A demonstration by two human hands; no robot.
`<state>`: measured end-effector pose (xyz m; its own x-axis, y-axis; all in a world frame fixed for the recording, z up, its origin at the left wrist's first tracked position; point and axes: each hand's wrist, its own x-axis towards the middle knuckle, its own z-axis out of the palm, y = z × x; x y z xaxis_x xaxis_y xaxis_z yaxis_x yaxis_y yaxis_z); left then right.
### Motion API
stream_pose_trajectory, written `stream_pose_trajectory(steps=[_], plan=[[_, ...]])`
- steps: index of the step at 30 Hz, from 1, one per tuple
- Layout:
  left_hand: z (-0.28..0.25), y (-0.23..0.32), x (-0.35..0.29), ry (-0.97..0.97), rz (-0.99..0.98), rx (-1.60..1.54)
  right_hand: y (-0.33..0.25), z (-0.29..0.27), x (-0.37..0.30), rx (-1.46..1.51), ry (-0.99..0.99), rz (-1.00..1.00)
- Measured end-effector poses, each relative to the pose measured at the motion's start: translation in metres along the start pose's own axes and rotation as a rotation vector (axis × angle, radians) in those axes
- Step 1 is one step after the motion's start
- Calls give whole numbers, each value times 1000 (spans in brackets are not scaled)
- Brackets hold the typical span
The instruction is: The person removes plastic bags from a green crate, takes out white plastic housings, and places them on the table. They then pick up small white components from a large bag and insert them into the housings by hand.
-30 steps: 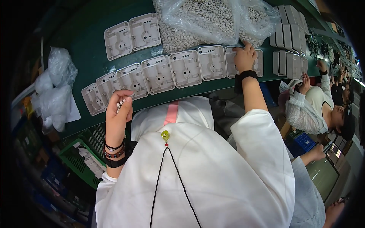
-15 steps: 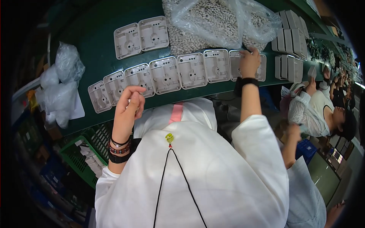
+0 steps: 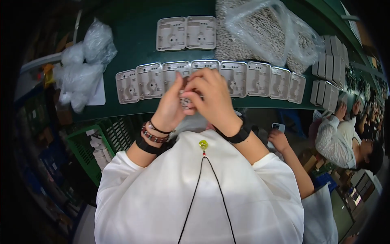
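Note:
My left hand [image 3: 168, 107] is cupped in front of the row of shells, closed around a small bunch of grey-white parts [image 3: 185, 101]. Over it bends my right hand [image 3: 215, 99], its thumb and curled fingers meeting at those parts; what its fingertips pinch is partly hidden. Both hands cover the near side of the middle pale grey plastic shells. Shallow and open-topped, these shells [image 3: 149, 83] line the near edge of the green table [image 3: 136, 51], with moulded posts and holes inside. Two more matching shells [image 3: 201, 34] lie behind the row.
Many small grey-white pieces [image 3: 232, 44] lie heaped at the back under a clear plastic bag [image 3: 260, 18]. Stacked shells [image 3: 335, 67] stand at the right. Crumpled clear bags [image 3: 97, 42] sit far left, above a green crate [image 3: 87, 150]. At right, a co-worker's hand [image 3: 279, 140] holds a phone.
My right hand has come back from the right end of the row to meet my left hand. My left hand has moved toward the middle. The whole view has shifted.

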<state>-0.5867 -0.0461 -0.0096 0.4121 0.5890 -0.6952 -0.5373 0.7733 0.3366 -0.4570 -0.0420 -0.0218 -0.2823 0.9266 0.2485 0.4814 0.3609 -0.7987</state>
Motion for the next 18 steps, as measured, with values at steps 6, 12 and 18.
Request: stream_pose_trajectory(steps=[6,12,18], plan=[[-7,-4,1,-74,-2,109,3,-6,-2,40,-64,77],[-19,-2,0,-169,-25,339,4,-15,-5,-42,-156,104],[-14,5,-1,-182,-20,394,8,-20,-6,-91,-150,41]])
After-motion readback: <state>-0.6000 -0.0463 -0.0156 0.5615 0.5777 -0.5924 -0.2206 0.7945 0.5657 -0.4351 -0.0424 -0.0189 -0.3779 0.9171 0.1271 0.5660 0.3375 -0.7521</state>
